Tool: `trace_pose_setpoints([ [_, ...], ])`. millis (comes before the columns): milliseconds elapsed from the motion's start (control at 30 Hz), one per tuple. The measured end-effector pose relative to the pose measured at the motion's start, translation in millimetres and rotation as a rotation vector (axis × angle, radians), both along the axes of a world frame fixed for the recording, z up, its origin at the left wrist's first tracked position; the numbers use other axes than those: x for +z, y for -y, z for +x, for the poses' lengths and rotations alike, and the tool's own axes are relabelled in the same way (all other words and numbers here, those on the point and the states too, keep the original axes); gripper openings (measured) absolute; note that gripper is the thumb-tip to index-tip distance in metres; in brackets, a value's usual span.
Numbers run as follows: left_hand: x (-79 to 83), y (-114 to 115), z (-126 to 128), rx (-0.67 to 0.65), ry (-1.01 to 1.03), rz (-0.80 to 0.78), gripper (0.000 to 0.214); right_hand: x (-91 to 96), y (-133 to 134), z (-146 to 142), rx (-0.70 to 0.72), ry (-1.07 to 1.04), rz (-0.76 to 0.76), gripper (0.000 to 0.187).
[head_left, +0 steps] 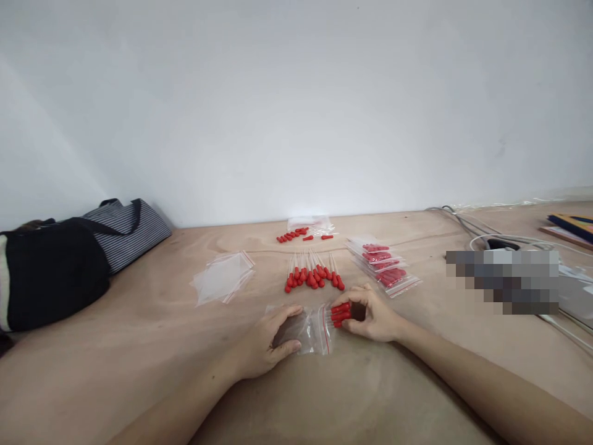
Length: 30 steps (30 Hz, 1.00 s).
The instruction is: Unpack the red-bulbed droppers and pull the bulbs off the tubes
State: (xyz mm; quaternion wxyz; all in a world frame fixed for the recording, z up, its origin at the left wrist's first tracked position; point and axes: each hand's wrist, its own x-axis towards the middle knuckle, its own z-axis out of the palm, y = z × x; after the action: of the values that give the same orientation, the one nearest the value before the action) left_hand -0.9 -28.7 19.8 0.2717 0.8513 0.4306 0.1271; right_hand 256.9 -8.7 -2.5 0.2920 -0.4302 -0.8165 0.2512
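My left hand (pixel 273 343) grips a clear zip bag (pixel 311 334) by its closed end, thumb and fingers apart along its two edges. My right hand (pixel 373 314) pinches several droppers (pixel 341 314) by their red rubber bulbs. Their thin clear stems point left into the bag's mouth, beside the red zip line, while the bulbs are still outside. Just beyond the hands lies a cluster of more red-bulbed droppers (pixel 314 274), stems pointing away from me.
Flat unfilled zip bags (pixel 225 275) lie on the left, filled bags (pixel 384 266) overlap on the right. Loose red bulbs (pixel 293 234) and clear tubes (pixel 319 230) sit near the wall. A striped bag (pixel 132 232) stands far left; cables (pixel 456 216) run at right.
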Motion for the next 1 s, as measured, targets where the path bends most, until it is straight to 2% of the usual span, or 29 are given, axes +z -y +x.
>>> trace_pose_setpoints([
  [133,-0.1,0,-2,-0.01,-0.066,0.014,0.053,1.1,0,10,0.004,0.067,0.07,0.023],
  [233,-0.3,0,-4,-0.047,-0.094,0.042,0.058,0.7,0,5,0.024,0.113,0.148,0.034],
  [333,-0.5,0,-4,-0.087,-0.093,0.062,0.059,4.1,1,-2,0.049,0.178,0.151,0.036],
  [567,1.6,0,-3,-0.1,-0.103,0.066,0.055,21.2,-2,7,0.055,0.349,0.046,0.024],
  [867,0.7,-1,-12,-0.124,-0.09,0.078,0.052,30.3,-10,29,0.16,0.424,-0.259,0.015],
  [1000,0.6,-2,-16,-0.107,-0.068,0.113,0.05,36.8,-8,30,0.175,0.532,-0.27,0.016],
])
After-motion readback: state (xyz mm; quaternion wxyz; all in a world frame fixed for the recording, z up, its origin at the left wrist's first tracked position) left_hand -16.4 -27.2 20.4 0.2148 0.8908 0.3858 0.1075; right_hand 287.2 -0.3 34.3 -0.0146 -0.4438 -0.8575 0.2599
